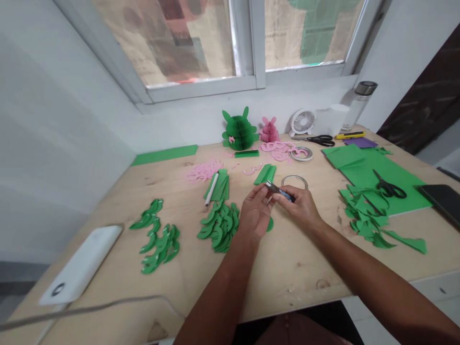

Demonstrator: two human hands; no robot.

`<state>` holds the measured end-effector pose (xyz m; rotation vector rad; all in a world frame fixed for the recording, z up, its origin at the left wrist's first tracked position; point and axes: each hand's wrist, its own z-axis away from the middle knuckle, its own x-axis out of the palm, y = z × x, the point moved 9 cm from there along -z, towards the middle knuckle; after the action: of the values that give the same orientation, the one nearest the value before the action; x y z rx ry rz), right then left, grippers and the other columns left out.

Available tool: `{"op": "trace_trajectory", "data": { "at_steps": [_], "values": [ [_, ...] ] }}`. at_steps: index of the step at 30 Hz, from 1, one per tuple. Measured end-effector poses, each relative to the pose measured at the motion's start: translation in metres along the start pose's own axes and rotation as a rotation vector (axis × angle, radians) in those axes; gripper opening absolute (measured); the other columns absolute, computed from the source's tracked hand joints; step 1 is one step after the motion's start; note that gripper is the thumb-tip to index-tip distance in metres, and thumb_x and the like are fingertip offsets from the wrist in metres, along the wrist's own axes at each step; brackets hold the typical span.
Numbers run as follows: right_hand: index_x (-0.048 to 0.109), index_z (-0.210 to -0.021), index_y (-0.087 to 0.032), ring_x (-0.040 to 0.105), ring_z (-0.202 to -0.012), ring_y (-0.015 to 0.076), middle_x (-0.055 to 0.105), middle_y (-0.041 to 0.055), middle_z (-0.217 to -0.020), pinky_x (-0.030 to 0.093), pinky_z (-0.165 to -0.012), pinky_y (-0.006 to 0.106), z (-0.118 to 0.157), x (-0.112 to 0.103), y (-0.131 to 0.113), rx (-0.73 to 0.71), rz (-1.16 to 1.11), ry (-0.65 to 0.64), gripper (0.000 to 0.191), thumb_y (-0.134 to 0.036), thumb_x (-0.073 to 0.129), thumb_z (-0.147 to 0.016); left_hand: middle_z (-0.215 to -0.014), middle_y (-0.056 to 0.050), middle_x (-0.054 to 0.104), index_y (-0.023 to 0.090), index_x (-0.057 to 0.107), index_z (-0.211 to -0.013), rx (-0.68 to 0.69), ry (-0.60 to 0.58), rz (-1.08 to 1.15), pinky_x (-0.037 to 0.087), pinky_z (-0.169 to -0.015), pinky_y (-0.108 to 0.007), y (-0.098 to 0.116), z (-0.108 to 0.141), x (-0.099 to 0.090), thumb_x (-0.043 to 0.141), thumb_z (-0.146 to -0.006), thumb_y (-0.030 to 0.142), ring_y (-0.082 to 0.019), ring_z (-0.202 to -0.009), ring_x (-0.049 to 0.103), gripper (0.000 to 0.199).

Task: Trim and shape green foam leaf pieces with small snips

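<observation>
Both hands meet above the middle of the wooden table. My right hand (300, 205) is closed round a small dark stapler-like tool (280, 191), its metal tip pointing up and left. My left hand (256, 211) has its fingers pinched at that tip; whatever they hold is too small to make out. Part of a green paper piece (270, 224) shows beside the left hand. To the left lies a pile of curved green cutouts (219, 227), with green strips (220, 186) and a white pen (212, 189) behind it.
Green curved pieces (160, 244) and a white power bank (84, 263) with a cable lie left. Tape rings (301, 154), pink scraps (204, 170) and paper figures (240, 132) stand or lie behind. Scissors (390, 188), green sheets (402, 179) and a phone (442, 203) are right.
</observation>
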<state>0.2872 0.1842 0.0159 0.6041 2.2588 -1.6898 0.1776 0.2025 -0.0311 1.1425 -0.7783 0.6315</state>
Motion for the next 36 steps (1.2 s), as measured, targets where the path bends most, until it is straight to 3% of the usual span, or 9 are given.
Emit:
{"op": "trace_trajectory", "data": {
  "at_steps": [36],
  "values": [
    [0.072, -0.09, -0.017, 0.058, -0.063, 0.0153, 0.067, 0.0017, -0.071, 0.042, -0.059, 0.024, 0.0013, -0.001, -0.0039, -0.039, -0.012, 0.008, 0.031, -0.041, 0.057, -0.079, -0.076, 0.001, 0.067, 0.018, 0.066, -0.071, 0.087, 0.019, -0.094, 0.047, -0.071, -0.024, 0.0049, 0.0004, 0.0002, 0.073, -0.062, 0.016, -0.009, -0.07, 0.062, 0.012]
  ]
}}
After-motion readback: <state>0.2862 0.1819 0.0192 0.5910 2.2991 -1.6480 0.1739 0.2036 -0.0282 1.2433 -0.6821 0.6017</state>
